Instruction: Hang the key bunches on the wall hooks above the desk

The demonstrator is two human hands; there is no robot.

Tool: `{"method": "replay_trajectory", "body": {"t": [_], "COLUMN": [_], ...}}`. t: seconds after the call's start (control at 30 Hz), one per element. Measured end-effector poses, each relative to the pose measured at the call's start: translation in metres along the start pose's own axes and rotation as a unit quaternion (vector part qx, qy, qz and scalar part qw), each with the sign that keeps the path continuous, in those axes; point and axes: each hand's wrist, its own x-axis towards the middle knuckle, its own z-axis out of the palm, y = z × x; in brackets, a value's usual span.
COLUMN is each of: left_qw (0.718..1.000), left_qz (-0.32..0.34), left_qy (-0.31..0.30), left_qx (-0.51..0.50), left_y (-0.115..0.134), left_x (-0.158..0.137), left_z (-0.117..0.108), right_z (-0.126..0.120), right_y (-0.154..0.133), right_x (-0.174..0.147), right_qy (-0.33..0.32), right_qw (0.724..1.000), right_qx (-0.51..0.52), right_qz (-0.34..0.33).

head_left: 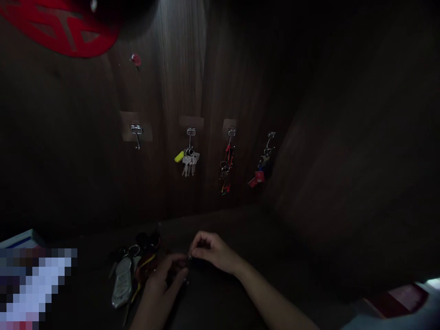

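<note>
Low over the dark shelf, my right hand (216, 251) is closed in a pinch, thumb against forefinger. A small shiny metal piece (190, 257) shows at its fingertips, too dim to name. My left hand (161, 286) meets it from the left, fingers curled toward the same spot, with another tiny glint by its thumb. What the left fingers hold is hidden. Beside that hand lies a bunch of keys with a grey, rounded fob (123, 282), a metal ring (133, 250) and a yellow and reddish-brown cord (147, 262).
Four wall hooks line the dark wood panel. The leftmost hook (137, 130) is bare; the others carry keys with a yellow tag (179, 156), keys on a red cord (228, 156), and keys with red tags (259, 177). A box (20, 240) stands at left.
</note>
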Motion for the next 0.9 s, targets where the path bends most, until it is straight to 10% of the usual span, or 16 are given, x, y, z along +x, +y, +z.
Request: {"method": "replay_trajectory", "body": {"t": [0.37, 0.67, 0.9], "left_qw": [0.998, 0.995, 0.992], "left_qz": [-0.020, -0.065, -0.061], "left_qy": [0.048, 0.065, 0.091], "left_qx": [0.037, -0.045, -0.060], "left_y": [0.002, 0.008, 0.011], "left_x": [0.001, 0.003, 0.002], "left_z": [-0.008, -0.011, -0.006], "right_z": [0.011, 0.020, 0.031], "right_y": [0.003, 0.003, 0.015], "right_x": [-0.001, -0.004, -0.003], "right_qy": [-0.045, 0.021, 0.063], "right_qw": [0.998, 0.967, 0.962], "right_qx": [-0.040, -0.189, -0.198], "right_qz": [0.003, -0.167, -0.177]}}
